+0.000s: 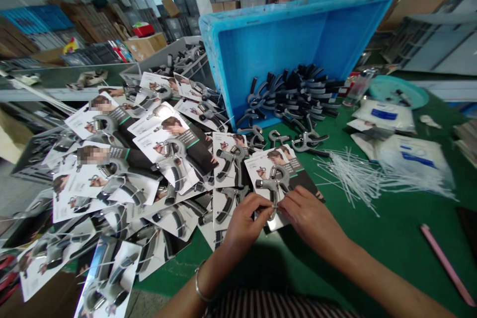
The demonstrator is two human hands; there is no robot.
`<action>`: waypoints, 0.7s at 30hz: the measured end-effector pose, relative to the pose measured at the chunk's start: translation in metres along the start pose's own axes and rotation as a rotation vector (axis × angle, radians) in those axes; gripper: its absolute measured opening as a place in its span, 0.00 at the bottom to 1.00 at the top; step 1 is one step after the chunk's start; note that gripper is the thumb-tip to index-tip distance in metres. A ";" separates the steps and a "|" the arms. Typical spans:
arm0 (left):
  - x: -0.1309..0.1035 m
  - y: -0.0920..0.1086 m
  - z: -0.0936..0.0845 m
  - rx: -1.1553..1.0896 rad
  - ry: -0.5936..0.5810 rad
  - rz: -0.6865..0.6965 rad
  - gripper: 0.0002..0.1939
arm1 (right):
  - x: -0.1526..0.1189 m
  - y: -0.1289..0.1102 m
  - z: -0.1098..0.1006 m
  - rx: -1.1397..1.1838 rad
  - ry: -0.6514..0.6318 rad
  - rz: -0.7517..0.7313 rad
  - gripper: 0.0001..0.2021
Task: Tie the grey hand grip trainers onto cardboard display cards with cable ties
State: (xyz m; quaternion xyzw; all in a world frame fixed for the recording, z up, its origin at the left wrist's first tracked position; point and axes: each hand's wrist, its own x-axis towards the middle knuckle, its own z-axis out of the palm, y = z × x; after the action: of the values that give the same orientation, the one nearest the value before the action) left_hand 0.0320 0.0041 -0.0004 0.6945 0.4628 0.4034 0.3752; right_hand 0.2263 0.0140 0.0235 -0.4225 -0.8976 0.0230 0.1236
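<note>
In front of me a grey-and-black hand grip strengthener (274,186) lies on a printed backing card (257,171), its spring toward the top. My left hand (244,221) and my right hand (307,213) meet at the lower end of its handles. Both are closed in a pinch on a thin white zip tie (275,205), most of it hidden by the fingers. Just to the right a loose pile of white zip ties (350,179) is spread on the green table (357,248). Another carded hand grip (229,161) lies close by on the left.
Many carded grips (179,154) are heaped on the left. A blue crate (268,42) lies tipped on its side at the back, loose grips (298,92) spilling out. Bagged zip ties (413,159), a teal tray (398,90) and a pink strip (447,263) are on the right.
</note>
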 end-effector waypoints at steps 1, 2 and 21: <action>0.000 0.001 0.000 0.005 -0.003 0.006 0.04 | 0.000 -0.001 0.000 -0.001 0.002 -0.001 0.04; 0.000 0.001 -0.001 0.011 -0.008 0.010 0.04 | 0.001 -0.001 -0.001 -0.001 0.005 -0.002 0.05; 0.001 0.016 -0.003 0.539 -0.188 0.158 0.10 | 0.002 -0.001 0.002 0.164 0.077 -0.009 0.12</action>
State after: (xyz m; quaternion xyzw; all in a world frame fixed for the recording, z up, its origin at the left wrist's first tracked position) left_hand 0.0350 0.0005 0.0153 0.8373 0.4610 0.2278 0.1859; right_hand 0.2239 0.0144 0.0223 -0.4074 -0.8892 0.0796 0.1922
